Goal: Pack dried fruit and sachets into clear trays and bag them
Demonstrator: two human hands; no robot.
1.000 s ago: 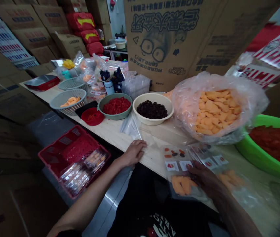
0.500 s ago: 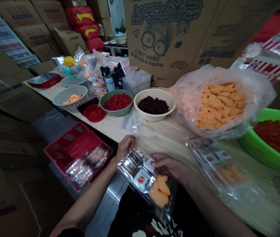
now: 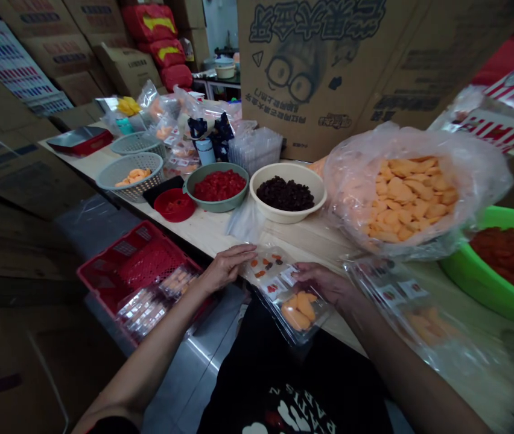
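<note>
A clear plastic tray of dried fruit (image 3: 279, 295), wrapped in a clear bag, is tilted over the table's near edge. Orange slices fill its near end, white printed sachets lie across the middle, and small red and dark pieces show at the far end. My left hand (image 3: 230, 266) pinches its far left corner, with the fingertips partly hidden by the shiny film. Along the right side, my right hand (image 3: 324, 282) grips the same tray, fingers over the sachets. Another bagged tray (image 3: 404, 295) lies flat on the table, right of my right hand.
Behind the tray stand a cream bowl of dark dried fruit (image 3: 320, 196), a grey-green bowl of red pieces (image 3: 188, 190) and a big bag of orange slices (image 3: 347, 199). A green basin (image 3: 458, 265) stands at right. Below left, a red crate (image 3: 103, 259) holds packed trays.
The tray has moved away from my body onto the table edge and lies flatter. My left hand has come down onto its far corner; my right hand keeps its grip.
</note>
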